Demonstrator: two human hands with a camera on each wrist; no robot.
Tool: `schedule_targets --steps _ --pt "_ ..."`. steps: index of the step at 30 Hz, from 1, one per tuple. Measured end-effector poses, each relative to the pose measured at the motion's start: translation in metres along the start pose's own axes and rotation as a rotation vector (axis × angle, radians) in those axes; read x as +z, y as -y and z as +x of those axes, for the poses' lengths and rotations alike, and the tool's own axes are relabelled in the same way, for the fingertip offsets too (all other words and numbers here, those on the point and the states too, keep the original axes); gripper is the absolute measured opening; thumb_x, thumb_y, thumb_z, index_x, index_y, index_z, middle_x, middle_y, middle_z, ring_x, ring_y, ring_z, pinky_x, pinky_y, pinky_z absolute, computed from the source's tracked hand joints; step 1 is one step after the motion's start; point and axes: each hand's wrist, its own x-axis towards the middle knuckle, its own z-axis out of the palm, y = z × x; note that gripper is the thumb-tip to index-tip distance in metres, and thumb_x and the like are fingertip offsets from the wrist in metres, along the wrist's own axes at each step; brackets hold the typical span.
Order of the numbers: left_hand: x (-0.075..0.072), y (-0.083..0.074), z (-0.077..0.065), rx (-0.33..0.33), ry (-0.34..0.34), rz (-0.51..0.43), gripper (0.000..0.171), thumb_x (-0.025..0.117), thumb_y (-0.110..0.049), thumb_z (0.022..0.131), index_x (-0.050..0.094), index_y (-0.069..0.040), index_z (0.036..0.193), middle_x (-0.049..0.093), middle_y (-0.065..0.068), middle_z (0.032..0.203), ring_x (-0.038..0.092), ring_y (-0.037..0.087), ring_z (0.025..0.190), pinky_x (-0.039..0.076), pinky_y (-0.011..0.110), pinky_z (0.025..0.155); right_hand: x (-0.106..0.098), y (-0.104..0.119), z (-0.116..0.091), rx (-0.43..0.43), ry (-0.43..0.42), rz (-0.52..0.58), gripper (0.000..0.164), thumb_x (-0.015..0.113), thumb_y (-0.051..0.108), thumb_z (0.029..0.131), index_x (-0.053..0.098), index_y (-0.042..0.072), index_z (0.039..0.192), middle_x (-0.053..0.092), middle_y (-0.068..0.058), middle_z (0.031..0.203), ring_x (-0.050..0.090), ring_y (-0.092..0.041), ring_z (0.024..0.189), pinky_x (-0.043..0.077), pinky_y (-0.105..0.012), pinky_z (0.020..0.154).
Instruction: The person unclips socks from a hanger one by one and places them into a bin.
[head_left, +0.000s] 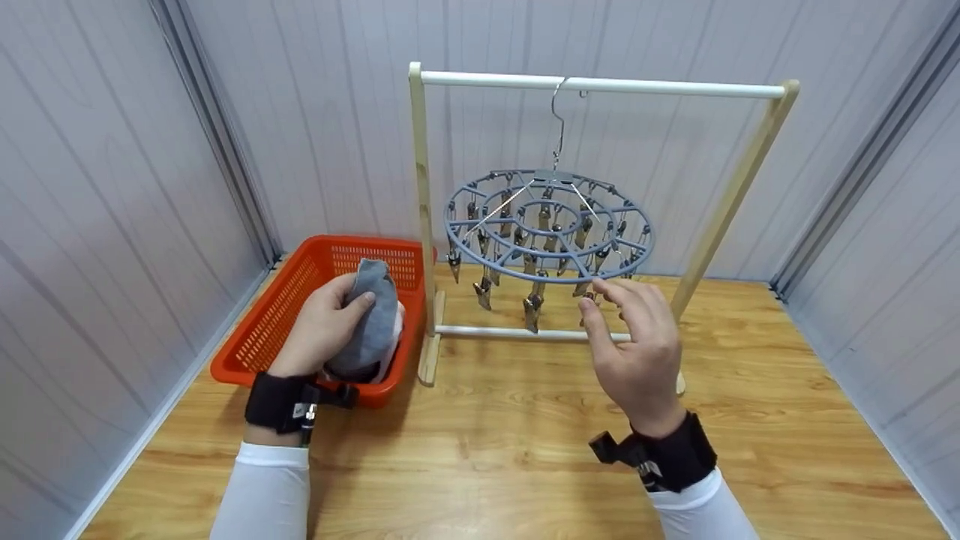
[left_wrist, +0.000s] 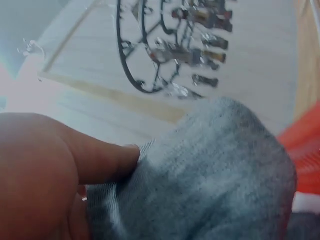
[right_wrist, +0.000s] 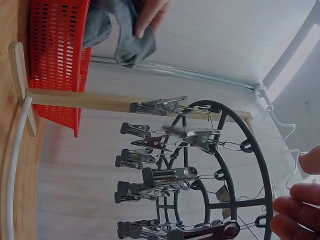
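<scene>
My left hand (head_left: 322,326) pinches a grey sock (head_left: 373,322) between thumb and fingers, over the front part of an orange-red plastic basket (head_left: 386,394). In the left wrist view the thumb presses on the sock's ribbed cuff, and the foot part spreads away from it. A round grey clip hanger (head_left: 553,178) hangs by a metal hook, with several metal clips (head_left: 532,311) dangling below. Beside the hanger's near right edge, my right hand (head_left: 641,352) is raised with bent, parted fingers. It holds nothing.
The hanger's hook sits on the white top rail (head_left: 675,87) of a wooden rack (head_left: 739,195). White and dark cloth lies in the basket beneath the sock. Pale panel walls (head_left: 97,187) enclose the wood-grain surface (head_left: 480,465) on the left, back and right.
</scene>
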Motion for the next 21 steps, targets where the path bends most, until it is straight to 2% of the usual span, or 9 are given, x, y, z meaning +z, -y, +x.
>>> schedule_targets --steps 3,8,15,18,21 --pt "0.000 0.007 0.003 -0.025 0.018 0.047 0.041 0.061 -0.017 0.115 0.062 -0.001 0.152 0.071 0.023 0.137 0.064 0.035 0.124 0.050 0.055 0.108 0.000 -0.002 0.000 -0.004 -0.012 -0.009 0.026 0.082 0.004 0.097 0.080 -0.003 0.121 0.078 -0.018 0.114 0.068 -0.036 0.100 0.046 -0.031 0.092" --pt "0.000 0.014 0.008 -0.063 0.032 0.177 0.045 0.059 -0.014 0.114 0.057 0.000 0.156 0.069 0.027 0.135 0.066 0.042 0.123 0.053 0.061 0.105 -0.001 -0.005 0.000 -0.020 -0.025 -0.064 0.028 0.082 0.007 0.097 0.080 -0.005 0.123 0.077 -0.019 0.120 0.068 -0.040 0.110 0.048 -0.039 0.103" --pt "-0.002 0.016 0.006 -0.140 0.041 0.371 0.061 0.065 -0.020 0.111 0.045 0.004 0.163 0.058 0.032 0.155 0.058 0.049 0.140 0.047 0.066 0.114 0.000 -0.006 -0.003 -0.012 0.021 -0.096 0.031 0.081 0.009 0.098 0.078 -0.006 0.126 0.075 -0.020 0.124 0.066 -0.041 0.117 0.047 -0.044 0.107" --pt "-0.005 0.015 0.003 -0.158 0.022 0.443 0.065 0.069 -0.023 0.108 0.046 0.006 0.162 0.059 0.033 0.152 0.059 0.051 0.137 0.048 0.067 0.111 0.001 -0.005 -0.005 -0.011 0.045 -0.099 0.032 0.081 0.010 0.099 0.078 -0.006 0.126 0.075 -0.020 0.124 0.065 -0.041 0.117 0.047 -0.045 0.107" --pt "-0.006 0.010 0.000 -0.154 -0.037 0.483 0.066 0.071 -0.026 0.107 0.049 0.008 0.159 0.061 0.036 0.145 0.061 0.052 0.129 0.051 0.067 0.106 0.003 -0.004 -0.005 -0.015 0.066 -0.094 0.032 0.081 0.012 0.099 0.078 -0.005 0.126 0.075 -0.020 0.124 0.065 -0.041 0.119 0.047 -0.046 0.108"
